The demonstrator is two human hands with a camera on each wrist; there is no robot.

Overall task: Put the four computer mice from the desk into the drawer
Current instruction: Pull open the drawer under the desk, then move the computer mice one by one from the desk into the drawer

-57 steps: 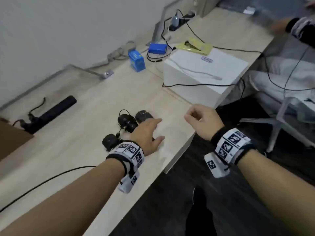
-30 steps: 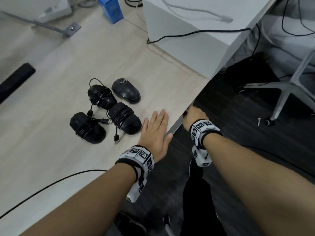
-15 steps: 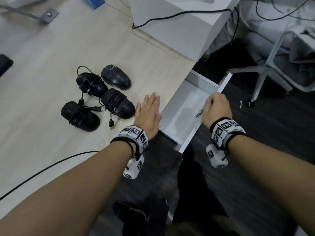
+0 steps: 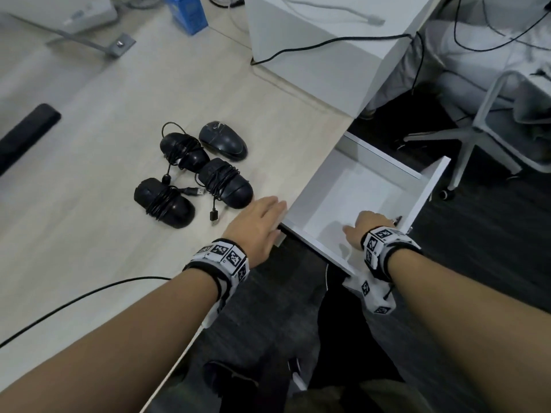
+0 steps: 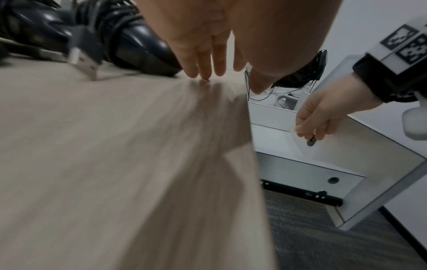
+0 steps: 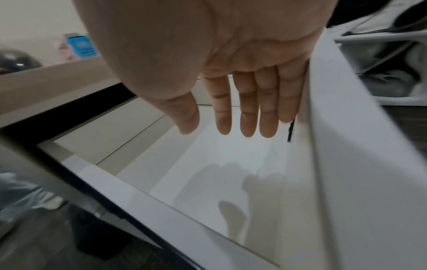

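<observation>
Right hand [image 4: 365,231] now off the front panel, fingers straight over the white drawer [image 4: 423,177], pulled farther out than half a second ago. Left hand [image 4: 258,226] flat on the desk [image 4: 89,239]. Beyond, four mice [image 4: 193,174] untouched; loading possible.

Even overhead light; blurred, edge-warped wrist views.
</observation>
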